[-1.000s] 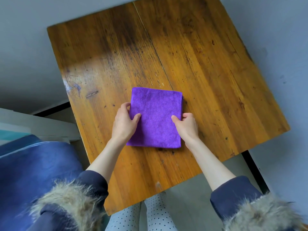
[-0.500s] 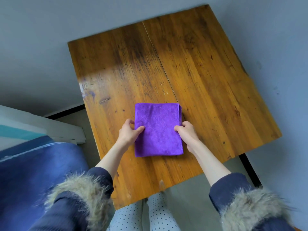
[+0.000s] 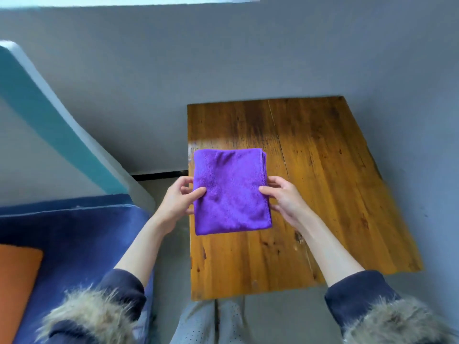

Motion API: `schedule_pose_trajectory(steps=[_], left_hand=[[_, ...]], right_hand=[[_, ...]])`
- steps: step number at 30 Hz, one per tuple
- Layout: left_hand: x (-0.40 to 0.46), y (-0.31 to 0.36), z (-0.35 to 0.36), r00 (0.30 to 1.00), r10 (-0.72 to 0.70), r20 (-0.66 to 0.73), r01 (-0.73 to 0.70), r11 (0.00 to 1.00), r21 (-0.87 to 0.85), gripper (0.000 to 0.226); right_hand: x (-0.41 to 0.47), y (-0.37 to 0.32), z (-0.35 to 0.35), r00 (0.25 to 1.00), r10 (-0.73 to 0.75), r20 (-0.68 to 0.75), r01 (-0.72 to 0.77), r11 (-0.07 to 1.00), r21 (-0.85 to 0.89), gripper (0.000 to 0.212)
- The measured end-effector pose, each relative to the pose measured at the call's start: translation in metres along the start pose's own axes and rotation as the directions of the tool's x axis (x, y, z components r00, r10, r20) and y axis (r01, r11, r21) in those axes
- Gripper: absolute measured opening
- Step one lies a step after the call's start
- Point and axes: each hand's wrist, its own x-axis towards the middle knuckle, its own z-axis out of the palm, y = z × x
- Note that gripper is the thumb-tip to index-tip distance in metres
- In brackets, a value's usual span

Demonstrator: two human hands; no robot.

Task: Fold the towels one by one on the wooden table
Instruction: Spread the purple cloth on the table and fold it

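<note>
Towel [image 3: 231, 192]: purple, folded into a compact rectangle with stacked edges visible along its right side; located over the left part of the wooden table, apparently lifted clear of the surface.
Left hand [image 3: 177, 202]: the towel's left edge is pinched, thumb on top and fingers underneath.
Right hand [image 3: 285, 197]: the towel's right edge is pinched in the same manner.
Wooden table [image 3: 323, 194]: bare boards are visible to the right, near and far of the towel.
Surroundings: a blue cushion [image 3: 74, 244] and an orange item [image 3: 17, 281] are seen at near left.
Progress: folding of this towel is judged complete.
Remaining: the towel is to be set aside. No further towels are visible, so the remaining count cannot be determined.
</note>
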Motion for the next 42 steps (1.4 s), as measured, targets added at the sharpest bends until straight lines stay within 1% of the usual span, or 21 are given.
schedule_pose_trajectory(steps=[3,5,8,11,17,20,22,24,27,31,33,37,42], left_hand=[[-0.034,0.009,-0.036,0.992,0.068,-0.107,-0.072,0.997,-0.033,0.015],[-0.057,0.01,-0.06,0.98,0.104,-0.172,-0.114,0.992,-0.048,0.015],[-0.095,-0.001,-0.098,0.953,0.112,-0.281,-0.141,0.987,-0.084,0.014],[-0.134,-0.022,-0.135,0.921,0.057,-0.386,-0.113,0.986,-0.124,0.016],[-0.203,-0.072,-0.202,0.858,-0.049,-0.511,-0.097,0.962,-0.256,0.018],[-0.231,-0.096,-0.24,0.809,-0.095,-0.58,-0.112,0.944,-0.31,0.015],[-0.247,-0.111,-0.266,0.77,-0.125,-0.626,-0.138,0.925,-0.354,0.013],[-0.261,-0.127,-0.294,0.732,-0.155,-0.663,-0.167,0.903,-0.396,0.014],[-0.28,-0.156,-0.339,0.685,-0.217,-0.696,-0.182,0.873,-0.452,0.014],[-0.302,-0.194,-0.4,0.589,-0.345,-0.73,-0.183,0.823,-0.537,0.015],[-0.309,-0.21,-0.43,0.541,-0.392,-0.744,-0.16,0.821,-0.549,0.017],[-0.309,-0.242,-0.486,0.498,-0.43,-0.753,-0.141,0.817,-0.559,0.015],[-0.285,-0.281,-0.529,0.415,-0.486,-0.769,-0.092,0.819,-0.567,0.015]], right_hand=[[-0.015,-0.023,0.034,0.994,-0.046,0.099,0.048,0.999,-0.016,0.022],[-0.023,-0.036,0.061,0.983,-0.069,0.169,0.077,0.996,-0.041,0.022],[-0.033,-0.046,0.109,0.955,-0.072,0.287,0.109,0.987,-0.116,0.023],[-0.044,-0.046,0.162,0.915,-0.034,0.402,0.123,0.972,-0.2,0.023],[-0.068,-0.028,0.275,0.846,0.083,0.527,0.13,0.927,-0.353,0.023],[-0.08,-0.018,0.333,0.794,0.127,0.594,0.174,0.889,-0.423,0.021],[-0.089,-0.009,0.376,0.755,0.158,0.636,0.207,0.864,-0.459,0.015],[-0.097,0.003,0.423,0.722,0.19,0.665,0.241,0.833,-0.499,0.008],[-0.11,0.027,0.495,0.685,0.228,0.692,0.285,0.79,-0.542,0.006],[-0.127,0.052,0.583,0.647,0.285,0.707,0.311,0.749,-0.586,0.005],[-0.132,0.059,0.62,0.632,0.313,0.709,0.326,0.722,-0.609,0.004],[-0.13,0.07,0.689,0.604,0.327,0.727,0.355,0.706,-0.613,0.002],[-0.109,0.099,0.756,0.588,0.387,0.71,0.375,0.647,-0.664,0.008]])
